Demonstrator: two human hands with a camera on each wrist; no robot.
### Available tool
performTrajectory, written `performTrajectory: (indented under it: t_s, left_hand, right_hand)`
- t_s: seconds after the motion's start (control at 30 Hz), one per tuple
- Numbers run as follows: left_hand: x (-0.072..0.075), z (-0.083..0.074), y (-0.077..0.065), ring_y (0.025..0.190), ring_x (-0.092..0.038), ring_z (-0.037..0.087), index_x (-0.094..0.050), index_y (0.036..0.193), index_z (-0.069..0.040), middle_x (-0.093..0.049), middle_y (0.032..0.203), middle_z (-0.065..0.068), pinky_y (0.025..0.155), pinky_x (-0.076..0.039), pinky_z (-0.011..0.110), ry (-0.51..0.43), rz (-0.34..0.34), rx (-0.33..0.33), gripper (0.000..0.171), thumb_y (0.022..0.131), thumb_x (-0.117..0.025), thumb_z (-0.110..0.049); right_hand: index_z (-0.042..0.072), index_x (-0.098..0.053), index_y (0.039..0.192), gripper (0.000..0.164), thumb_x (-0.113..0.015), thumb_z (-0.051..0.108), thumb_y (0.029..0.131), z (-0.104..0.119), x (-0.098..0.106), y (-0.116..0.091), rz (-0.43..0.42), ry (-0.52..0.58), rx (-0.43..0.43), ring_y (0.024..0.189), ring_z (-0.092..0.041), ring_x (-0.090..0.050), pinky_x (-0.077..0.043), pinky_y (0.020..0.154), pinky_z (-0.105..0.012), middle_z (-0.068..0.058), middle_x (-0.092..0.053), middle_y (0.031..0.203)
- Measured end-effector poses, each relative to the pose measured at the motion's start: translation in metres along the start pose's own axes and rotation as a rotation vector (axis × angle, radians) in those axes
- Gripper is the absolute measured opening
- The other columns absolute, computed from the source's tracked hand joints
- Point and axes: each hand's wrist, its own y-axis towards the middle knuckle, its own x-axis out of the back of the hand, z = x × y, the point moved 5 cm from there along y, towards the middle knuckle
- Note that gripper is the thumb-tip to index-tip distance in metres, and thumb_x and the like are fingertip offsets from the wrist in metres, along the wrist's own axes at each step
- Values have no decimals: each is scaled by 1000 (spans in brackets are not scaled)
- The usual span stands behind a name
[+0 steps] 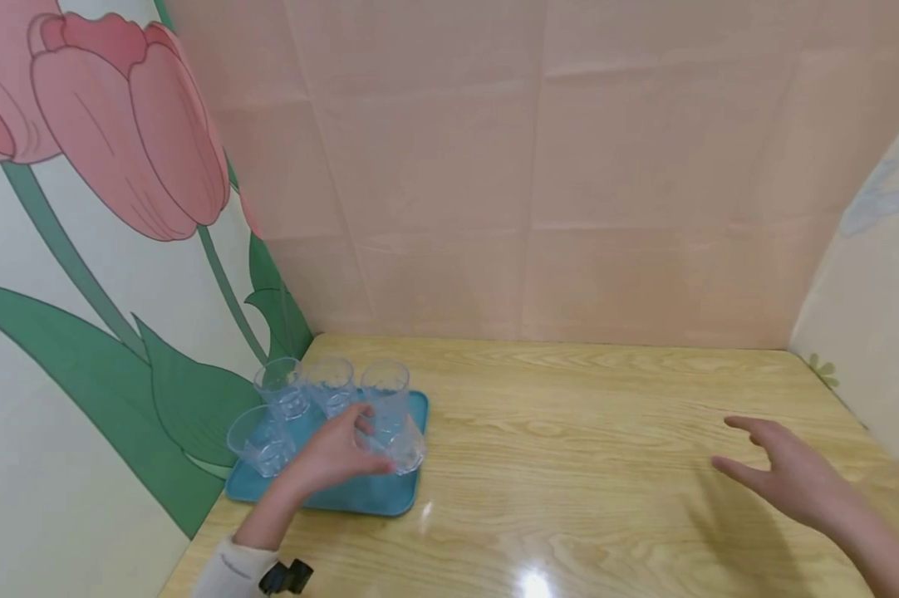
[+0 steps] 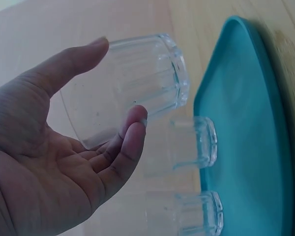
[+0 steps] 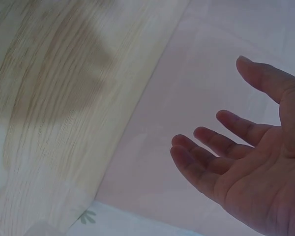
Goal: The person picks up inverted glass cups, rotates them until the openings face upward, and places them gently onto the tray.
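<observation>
My left hand (image 1: 337, 453) is over the blue tray (image 1: 370, 501) at the left of the table. It grips a clear drinking glass (image 2: 147, 73), thumb along one side and fingers curled round the other. In the left wrist view the glass is tilted and its faceted base is apart from the tray. Several similar glasses stand on the tray, among them one at the front left (image 1: 264, 448) and one at the back left (image 1: 283, 390). My right hand (image 1: 789, 477) hovers over the right side of the table, holding nothing, with fingers spread and relaxed.
The wood-grain table (image 1: 569, 448) meets a pinkish cloth backdrop (image 1: 539, 183). A tulip-printed panel (image 1: 131, 124) borders the left side, close to the tray. A pale panel (image 1: 861, 332) stands on the right. Something blurred and translucent (image 3: 44, 228) shows at the right wrist view's lower edge.
</observation>
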Motion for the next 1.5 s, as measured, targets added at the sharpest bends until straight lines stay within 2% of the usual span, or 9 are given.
performTrajectory:
  t_s: [0.33,0.53,0.67,0.87,1.07,1.37,1.43,1.5]
  left_hand:
    - [7,11,-2,99,-63,23,-49,143,-8,-66,120,9,73,-54,38,13,-10,49,93,67,-95,-37]
    - [12,13,-7,98,-64,22,-48,143,-7,-65,121,10,73,-54,39,22,-8,63,94,68,-94,-39]
    - [16,15,-10,99,-64,23,-47,144,-6,-65,123,10,75,-54,40,26,-4,69,94,69,-94,-38]
    - [21,18,-12,98,-64,23,-48,143,-4,-66,121,11,75,-54,40,19,-1,76,93,69,-94,-36]
    - [25,25,-11,92,-65,20,-49,142,-6,-66,120,10,74,-54,39,42,-9,85,91,69,-94,-37]
    - [29,36,-10,92,-64,21,-48,143,-4,-65,119,10,74,-53,40,84,-29,96,93,69,-93,-39]
    - [29,38,-10,92,-64,22,-48,143,-4,-65,119,10,74,-53,39,80,-29,102,93,69,-93,-38]
    - [29,40,-10,91,-63,22,-48,143,-4,-64,120,11,74,-53,39,74,-28,104,92,70,-93,-37]
  right_hand:
    - [-21,-43,134,76,-69,40,96,-39,9,-7,4,-66,-45,100,-68,-51,-46,73,-71,-54,-40,128]
    - [-22,-43,133,75,-69,40,97,-59,16,-11,-24,-90,-65,105,-72,-43,-42,76,-76,-55,-38,127]
    - [-21,-48,127,70,-72,36,94,-65,22,-15,-103,-111,-53,102,-71,-45,-42,74,-74,-54,-42,123]
    - [-23,-49,120,63,-74,28,92,-69,31,-22,-245,-112,-21,101,-67,-45,-36,82,-73,-53,-46,118]
    - [-24,-45,122,70,-70,35,95,-86,34,-27,-266,-132,-78,105,-67,-41,-31,88,-79,-53,-42,120]
    - [-25,-45,120,63,-72,25,94,-108,37,-31,-405,-73,-35,100,-68,-42,-26,97,-79,-57,-39,117]
    - [-25,-44,120,61,-71,22,95,-112,36,-33,-427,-55,-34,101,-70,-41,-22,112,-71,-57,-39,117]
    - [-26,-45,119,59,-70,22,95,-114,36,-34,-477,-33,-24,104,-68,-42,-19,123,-43,-56,-41,116]
